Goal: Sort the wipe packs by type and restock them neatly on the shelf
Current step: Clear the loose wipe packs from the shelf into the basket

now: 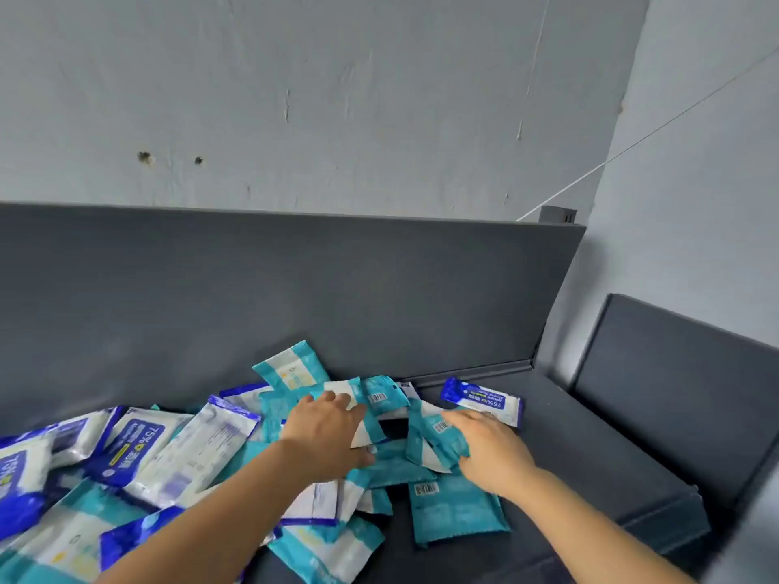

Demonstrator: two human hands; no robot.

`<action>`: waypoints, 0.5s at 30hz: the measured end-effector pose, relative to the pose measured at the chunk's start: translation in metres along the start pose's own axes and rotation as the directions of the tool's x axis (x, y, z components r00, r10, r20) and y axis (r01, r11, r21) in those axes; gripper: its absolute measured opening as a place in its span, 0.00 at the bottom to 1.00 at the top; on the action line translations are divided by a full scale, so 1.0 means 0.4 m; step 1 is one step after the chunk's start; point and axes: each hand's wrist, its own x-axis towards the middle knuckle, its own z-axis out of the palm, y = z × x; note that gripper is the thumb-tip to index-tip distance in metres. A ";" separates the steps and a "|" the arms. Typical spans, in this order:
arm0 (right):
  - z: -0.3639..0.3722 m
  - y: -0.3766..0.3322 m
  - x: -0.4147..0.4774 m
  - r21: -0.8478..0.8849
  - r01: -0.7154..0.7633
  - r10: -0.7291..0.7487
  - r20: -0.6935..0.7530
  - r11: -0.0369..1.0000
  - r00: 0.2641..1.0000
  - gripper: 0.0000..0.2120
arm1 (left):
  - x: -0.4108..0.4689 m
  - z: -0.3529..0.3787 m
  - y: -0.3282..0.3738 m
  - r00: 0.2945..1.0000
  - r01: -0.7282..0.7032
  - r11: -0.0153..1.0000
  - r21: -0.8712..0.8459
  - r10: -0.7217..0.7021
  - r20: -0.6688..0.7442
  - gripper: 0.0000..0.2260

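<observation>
A jumbled heap of wipe packs covers the dark grey shelf point(569, 448). Teal-and-white packs point(457, 514) lie mostly in the middle. Dark blue-and-white packs point(135, 446) fill the left side. One blue pack point(482, 399) lies apart at the back right. My left hand point(326, 432) rests palm down on a teal pack point(371, 427) in the middle of the heap, fingers spread. My right hand point(491, 451) lies on another teal pack point(434, 440) with its fingers curled over the edge; whether it grips the pack is unclear.
The shelf's tall grey back panel point(295, 288) rises right behind the heap. A second grey shelf unit point(674, 385) stands to the right, past the shelf's end. A scuffed pale wall point(337, 99) is above. Bare shelf surface shows to the right of the packs.
</observation>
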 end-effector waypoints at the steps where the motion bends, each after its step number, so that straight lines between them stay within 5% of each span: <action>1: 0.005 0.008 0.019 -0.011 0.015 -0.015 0.043 1.000 0.999 0.34 | 0.020 0.008 -0.005 1.000 -0.002 1.000 0.001 0.002 0.029 0.33; 6: 0.004 0.046 0.078 -0.028 0.099 -0.096 0.103 0.995 0.990 0.31 | 0.095 0.012 -0.012 0.998 0.001 0.999 -0.039 0.001 0.070 0.39; 11: 0.005 0.090 0.130 -0.032 0.180 -0.167 0.245 0.983 0.955 0.37 | 0.154 0.006 0.009 0.996 0.035 0.996 -0.079 -0.041 -0.081 0.20; 15: -0.010 0.110 0.170 0.024 0.220 -0.222 0.069 0.975 0.973 0.21 | 0.196 0.002 0.041 0.989 0.102 0.992 -0.074 -0.109 -0.103 0.25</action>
